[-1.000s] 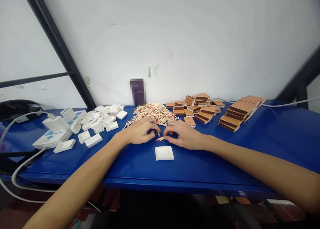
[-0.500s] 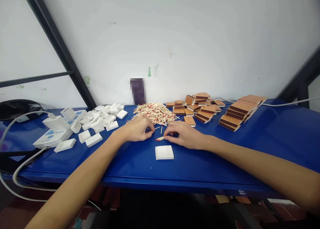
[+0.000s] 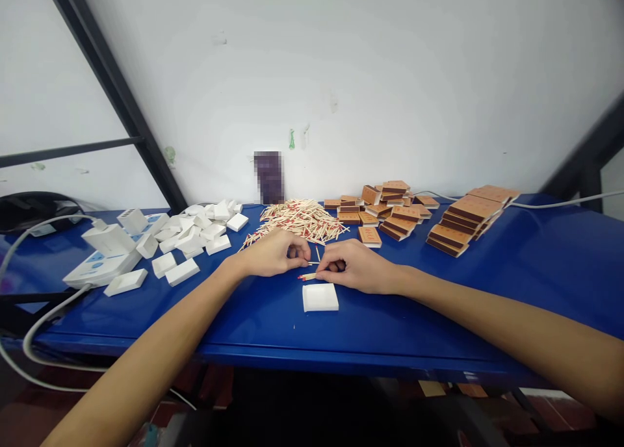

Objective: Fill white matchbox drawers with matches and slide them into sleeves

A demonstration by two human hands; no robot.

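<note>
Both my hands rest on the blue table (image 3: 536, 271), just in front of a heap of red-tipped matches (image 3: 299, 216). My right hand (image 3: 358, 265) pinches a small bundle of matches (image 3: 308, 276) whose red tips point left. My left hand (image 3: 273, 253) is curled, with its fingertips closed on a match or two (image 3: 314, 257) beside that bundle. A white empty inner tray (image 3: 320, 297) lies flat just below both hands, touched by neither.
A pile of white trays (image 3: 195, 236) lies at the left, next to a white power strip (image 3: 100, 265) with grey cables. Brown matchbox sleeves (image 3: 390, 213) are heaped behind my right hand, and neat stacks of them (image 3: 468, 219) stand further right. The table's front edge runs below my forearms.
My left hand has shifted slightly right toward the right hand, bringing matches to it. The bundle in my right hand has dropped a little closer to the white tray.
</note>
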